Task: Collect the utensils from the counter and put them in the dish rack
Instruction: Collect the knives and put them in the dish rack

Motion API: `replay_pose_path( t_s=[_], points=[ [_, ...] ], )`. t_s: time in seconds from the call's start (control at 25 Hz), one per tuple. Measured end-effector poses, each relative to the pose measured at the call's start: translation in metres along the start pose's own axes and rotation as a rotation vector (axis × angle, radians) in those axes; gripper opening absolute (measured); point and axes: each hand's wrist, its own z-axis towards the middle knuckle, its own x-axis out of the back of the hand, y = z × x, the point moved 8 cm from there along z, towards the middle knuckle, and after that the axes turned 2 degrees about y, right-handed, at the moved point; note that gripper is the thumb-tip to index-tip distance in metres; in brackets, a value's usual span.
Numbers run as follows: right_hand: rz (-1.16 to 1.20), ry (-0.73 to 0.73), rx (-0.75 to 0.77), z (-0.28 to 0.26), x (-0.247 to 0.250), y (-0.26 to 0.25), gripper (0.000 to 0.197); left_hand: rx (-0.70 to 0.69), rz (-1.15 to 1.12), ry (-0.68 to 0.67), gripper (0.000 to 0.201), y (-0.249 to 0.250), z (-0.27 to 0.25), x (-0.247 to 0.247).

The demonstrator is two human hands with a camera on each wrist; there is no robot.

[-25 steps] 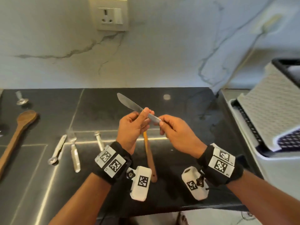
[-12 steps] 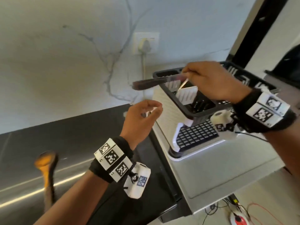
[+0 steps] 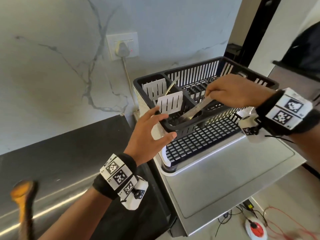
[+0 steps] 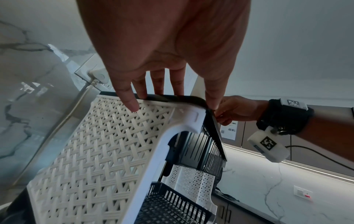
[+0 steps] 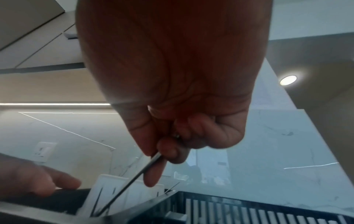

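Right hand (image 3: 232,91) pinches the handle of a knife (image 3: 195,110) in the head view, fingers and thumb curled round it, the blade slanting down into the near cutlery bin of the rack (image 3: 188,122). Another utensil (image 3: 170,86) leans in the bin behind the white divider (image 3: 170,102). Left hand (image 3: 150,134) hangs with straight fingers beside the rack's near corner, holding nothing. On the counter (image 3: 69,153) a blurred wooden spoon (image 3: 23,201) lies at the lower left. A plug (image 3: 122,48) sits in the wall socket.

Left wrist view: the left hand (image 4: 164,45) is spread, its fingertips (image 4: 132,104) at the rack's (image 4: 99,144) dark rim; whether they touch it I cannot tell. Beyond the corner, the right hand (image 4: 235,109) is curled.

Right wrist view: the right hand (image 5: 172,91) grips the knife (image 5: 134,180) between thumb and forefinger; its tip is down inside the bin, in front of the divider (image 5: 138,191). The left hand (image 5: 32,180) is at the rack's (image 5: 63,201) rim.
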Motion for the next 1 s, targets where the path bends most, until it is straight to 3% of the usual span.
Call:
replay_pose_path(
  t_s=[0.16, 0.28, 0.4, 0.68, 1.0],
  points=[
    [-0.02, -0.016, 0.076, 0.012, -0.012, -0.014, 0.044, -0.009, 0.015, 0.014, 0.052, -0.003, 0.002, -0.006],
    [0.015, -0.047, 0.094, 0.016, -0.011, -0.01, 0.034, -0.011, -0.008, 0.03, 0.05, -0.005, 0.002, -0.006],
    [-0.018, -0.185, 0.109, 0.019, -0.022, -0.014, 0.022, -0.002, -0.021, 0.04, 0.051, -0.006, 0.002, -0.006],
    [-0.077, -0.257, 0.182, 0.026, -0.035, -0.022, 0.018, -0.007, -0.031, 0.033, 0.049, -0.006, 0.004, -0.005],
    [-0.111, -0.056, 0.177, 0.04, -0.015, -0.024, 0.025, -0.029, -0.027, -0.005, 0.053, -0.006, 0.006, 0.0]
  ],
)
